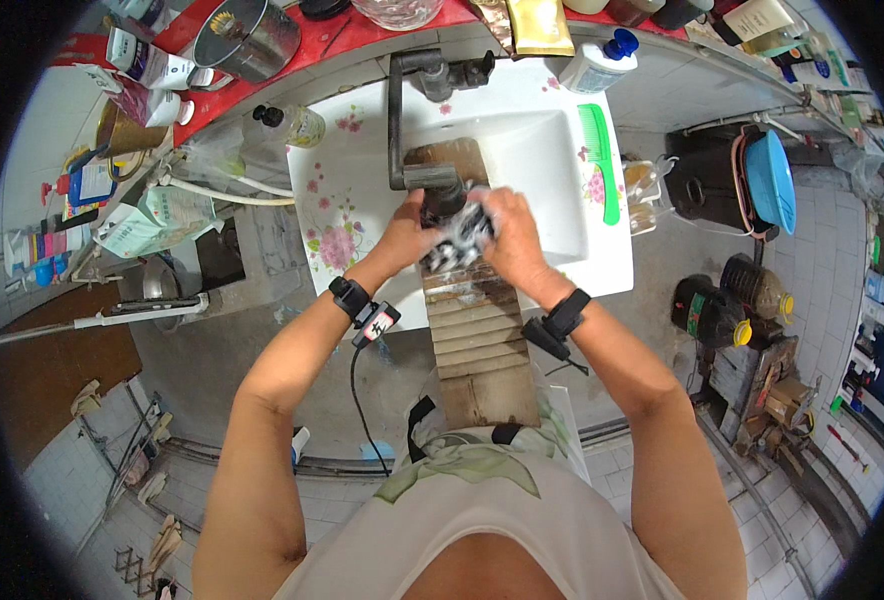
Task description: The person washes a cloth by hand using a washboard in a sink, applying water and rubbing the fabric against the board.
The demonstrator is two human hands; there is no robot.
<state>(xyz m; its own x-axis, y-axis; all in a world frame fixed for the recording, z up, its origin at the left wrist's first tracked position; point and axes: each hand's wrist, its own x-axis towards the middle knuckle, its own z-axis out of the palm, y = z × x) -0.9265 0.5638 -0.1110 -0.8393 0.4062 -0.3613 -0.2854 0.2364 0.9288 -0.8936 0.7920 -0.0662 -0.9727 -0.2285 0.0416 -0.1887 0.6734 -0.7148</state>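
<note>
Both hands grip a wet black-and-white patterned cloth [459, 242] beneath the dark faucet [396, 115]. On the cloth's left side my left hand [405, 236] is closed, its thumb near the spout. My right hand [514, 238] wraps the other side, slightly blurred by motion. A wooden washboard [477, 345] with ridges slants from inside the white sink [552, 150] over its front rim toward my body. The cloth lies against the board's upper part. Parts of the fingers are hidden by the cloth and the spout.
A green comb [599, 165] lies on the sink's right rim, with a white blue-capped pump bottle [602, 65] behind it. At the back left, a red shelf [312, 65] carries a metal cup [249, 42]. Dark yellow-capped jugs [712, 312] stand on the floor at right.
</note>
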